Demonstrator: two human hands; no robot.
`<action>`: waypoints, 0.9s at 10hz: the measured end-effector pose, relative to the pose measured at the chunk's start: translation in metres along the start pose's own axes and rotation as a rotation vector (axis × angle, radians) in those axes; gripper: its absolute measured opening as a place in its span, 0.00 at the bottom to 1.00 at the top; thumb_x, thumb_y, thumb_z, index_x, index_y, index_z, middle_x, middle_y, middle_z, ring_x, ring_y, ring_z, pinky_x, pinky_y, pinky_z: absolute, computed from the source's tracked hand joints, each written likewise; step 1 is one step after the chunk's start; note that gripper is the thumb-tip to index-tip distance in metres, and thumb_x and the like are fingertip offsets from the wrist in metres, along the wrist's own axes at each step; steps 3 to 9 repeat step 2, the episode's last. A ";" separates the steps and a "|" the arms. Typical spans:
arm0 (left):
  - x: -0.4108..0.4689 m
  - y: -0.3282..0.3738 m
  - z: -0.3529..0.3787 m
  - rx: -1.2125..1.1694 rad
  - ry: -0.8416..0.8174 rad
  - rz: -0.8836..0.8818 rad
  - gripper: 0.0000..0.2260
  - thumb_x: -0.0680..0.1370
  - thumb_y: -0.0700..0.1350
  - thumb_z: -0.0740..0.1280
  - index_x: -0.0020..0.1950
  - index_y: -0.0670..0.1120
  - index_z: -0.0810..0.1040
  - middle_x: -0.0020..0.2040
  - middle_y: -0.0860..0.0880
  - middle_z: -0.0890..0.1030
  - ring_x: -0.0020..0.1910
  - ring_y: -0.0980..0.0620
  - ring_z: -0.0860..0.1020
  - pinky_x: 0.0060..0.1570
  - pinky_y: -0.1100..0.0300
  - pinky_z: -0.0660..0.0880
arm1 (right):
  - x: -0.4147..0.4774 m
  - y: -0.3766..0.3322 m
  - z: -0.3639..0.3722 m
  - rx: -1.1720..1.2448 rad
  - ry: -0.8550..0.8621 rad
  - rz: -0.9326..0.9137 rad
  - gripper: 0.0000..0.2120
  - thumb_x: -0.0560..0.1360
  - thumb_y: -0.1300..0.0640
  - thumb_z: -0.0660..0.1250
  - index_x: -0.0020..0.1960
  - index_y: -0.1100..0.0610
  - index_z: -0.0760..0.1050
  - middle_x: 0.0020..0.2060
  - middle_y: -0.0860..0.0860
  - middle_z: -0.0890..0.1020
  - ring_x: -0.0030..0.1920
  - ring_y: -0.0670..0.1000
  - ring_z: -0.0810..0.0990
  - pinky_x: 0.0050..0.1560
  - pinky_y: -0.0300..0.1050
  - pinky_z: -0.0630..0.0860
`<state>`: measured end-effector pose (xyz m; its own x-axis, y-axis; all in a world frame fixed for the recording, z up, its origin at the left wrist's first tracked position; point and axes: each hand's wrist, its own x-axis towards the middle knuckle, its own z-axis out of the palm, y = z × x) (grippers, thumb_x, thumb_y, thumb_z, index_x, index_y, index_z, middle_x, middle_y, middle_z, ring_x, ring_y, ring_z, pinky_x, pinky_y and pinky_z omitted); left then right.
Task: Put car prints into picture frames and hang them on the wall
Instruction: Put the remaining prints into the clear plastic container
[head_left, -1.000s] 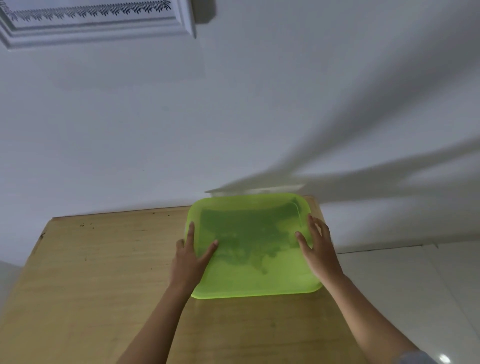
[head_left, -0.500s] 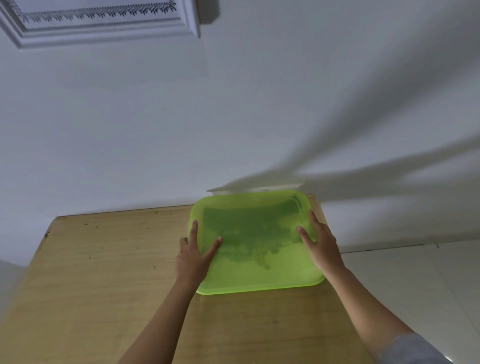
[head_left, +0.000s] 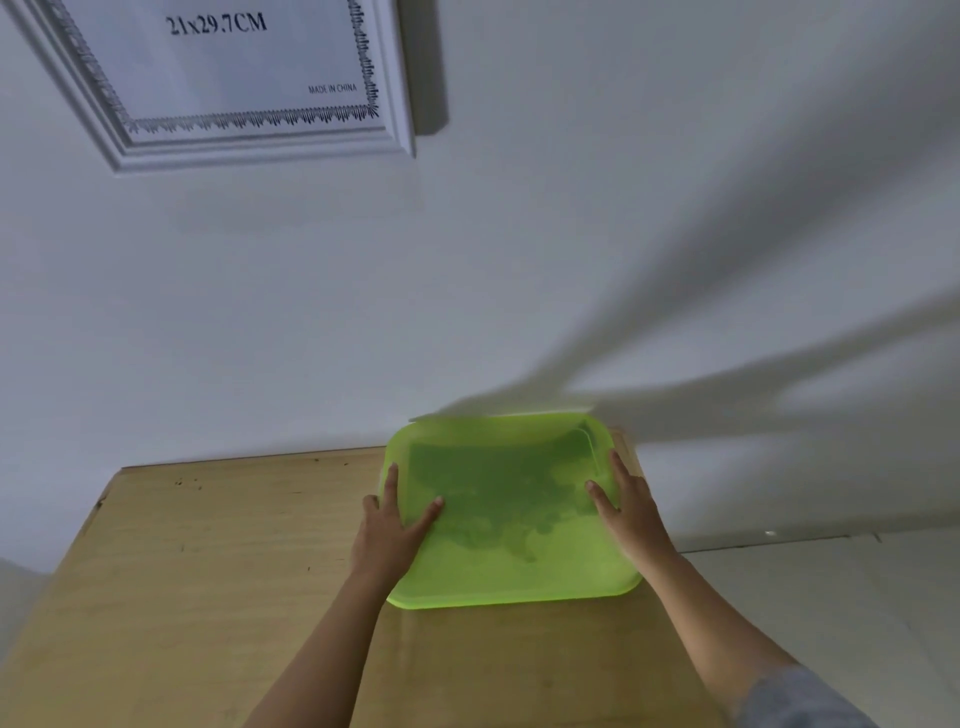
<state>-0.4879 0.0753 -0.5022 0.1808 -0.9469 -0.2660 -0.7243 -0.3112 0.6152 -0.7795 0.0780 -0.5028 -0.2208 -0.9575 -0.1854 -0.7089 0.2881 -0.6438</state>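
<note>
Picture frame (head_left: 260, 148): white, with stepped moulding and a dark toothed pattern running round its inner border. It hangs on the wall (head_left: 519, 260) at the far left, well above the table, and only its lower right part is in view.
Frame insert (head_left: 234, 62): a plain white sheet printed "21x29.7CM", with "MADE IN CHINA" in small letters near its lower right corner. No car print shows in the frame.
Tray (head_left: 509, 577): lime green, translucent, with rounded corners. It lies flat at the far right of the table and its far edge is close to the wall. Darker irregular patches show across its middle.
Left hand (head_left: 392, 530): rests on the tray's left side. The fingers are straight and lie along the rim, and the thumb is spread out onto the tray's floor.
Right hand (head_left: 626, 512): rests on the tray's right side. The fingers are extended along the rim, and the thumb is spread inward onto the tray.
Sleeve (head_left: 800, 696): grey, on the right forearm, at the near right corner.
Table (head_left: 208, 571): light wood grain with a few dark specks near its far edge.
Floor (head_left: 831, 597): pale, seen to the right of the table.
Shadows: broad grey streaks fan across the wall above and to the right of the tray.
</note>
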 end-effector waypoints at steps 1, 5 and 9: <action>-0.001 0.001 -0.002 0.010 0.002 0.017 0.39 0.71 0.68 0.61 0.76 0.57 0.46 0.64 0.43 0.63 0.61 0.40 0.71 0.55 0.49 0.73 | -0.001 -0.003 -0.005 0.047 -0.023 0.009 0.31 0.77 0.45 0.59 0.76 0.50 0.49 0.66 0.60 0.67 0.65 0.58 0.69 0.61 0.49 0.68; -0.004 0.002 -0.003 0.007 -0.020 0.008 0.39 0.71 0.68 0.60 0.76 0.57 0.45 0.63 0.44 0.63 0.61 0.41 0.71 0.55 0.50 0.72 | -0.005 -0.007 -0.007 0.085 -0.048 0.022 0.32 0.78 0.46 0.59 0.76 0.50 0.49 0.68 0.59 0.65 0.65 0.58 0.69 0.60 0.48 0.68; -0.004 0.002 -0.003 0.007 -0.020 0.008 0.39 0.71 0.68 0.60 0.76 0.57 0.45 0.63 0.44 0.63 0.61 0.41 0.71 0.55 0.50 0.72 | -0.005 -0.007 -0.007 0.085 -0.048 0.022 0.32 0.78 0.46 0.59 0.76 0.50 0.49 0.68 0.59 0.65 0.65 0.58 0.69 0.60 0.48 0.68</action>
